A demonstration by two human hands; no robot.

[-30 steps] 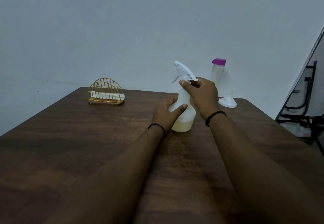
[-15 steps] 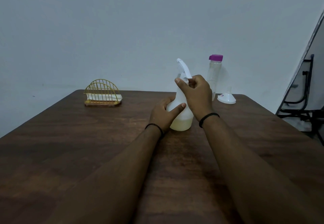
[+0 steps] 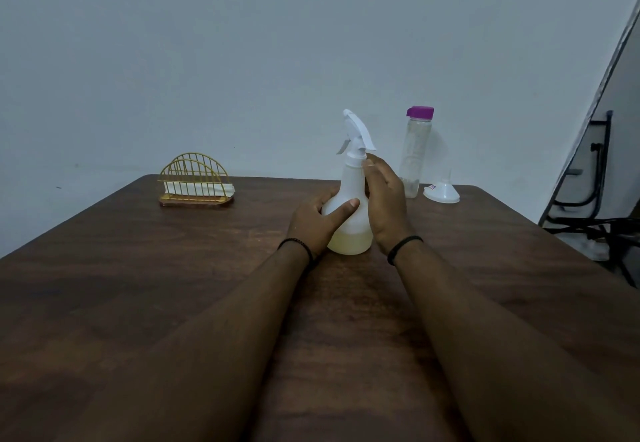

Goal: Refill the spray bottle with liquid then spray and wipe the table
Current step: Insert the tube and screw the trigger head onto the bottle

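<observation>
A white translucent spray bottle (image 3: 349,182) stands upright on the brown wooden table (image 3: 166,268), with pale yellowish liquid in its bottom part and its white trigger head screwed on top. My left hand (image 3: 313,222) grips the bottle's round body from the left, thumb laid across the front. My right hand (image 3: 386,199) rests against the bottle's right side with fingers nearly straight, a fingertip just under the neck collar. A gold wire holder (image 3: 194,180) with white napkins sits at the table's far left.
Behind my right hand stands a clear bottle with a purple cap (image 3: 415,151), apparently almost empty. A white funnel (image 3: 441,192) lies mouth-down to its right near the far edge. A black metal frame (image 3: 595,178) stands off the table at the right.
My right hand has let go of the spray head's collar and slid down beside the bottle's body. The left hand keeps its grip, and the bottle stays in place.
</observation>
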